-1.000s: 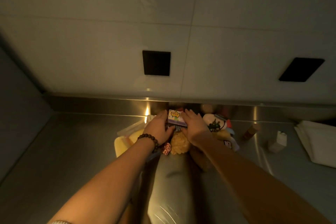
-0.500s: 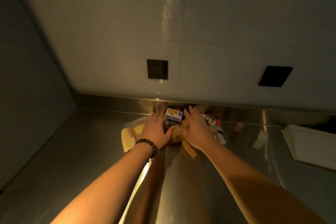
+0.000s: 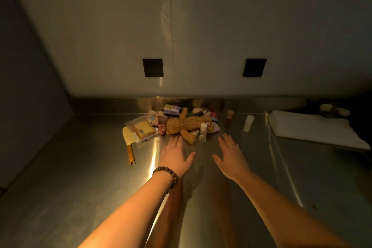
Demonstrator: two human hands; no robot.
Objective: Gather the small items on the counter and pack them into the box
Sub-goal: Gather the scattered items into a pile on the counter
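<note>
**Both hands flat and empty in front of the heap**

The left hand [image 3: 175,157] and the right hand [image 3: 231,157] hover low over the steel counter [image 3: 80,177], palms down, fingers straight and spread, holding nothing. Just beyond the fingertips lies the pile of small items [image 3: 175,123], pushed up near the back wall: a brown teddy bear [image 3: 185,125] sprawled on top, a clear packet with a yellow block [image 3: 141,129] at its left edge, a yellow spatula [image 3: 128,143] beside that, and a small white bottle [image 3: 203,128] standing in front of the bear. Another small bottle [image 3: 229,117] and a white tube [image 3: 248,123] sit apart to the right. No box is in view, so I cannot tell where it stands.

The step in hand looks like a two-handed scoop. To do it well, the hands should close in from both sides with fingers low against the steel, so the bottle tips inward rather than rolling away, then collect the outliers afterwards.
</note>
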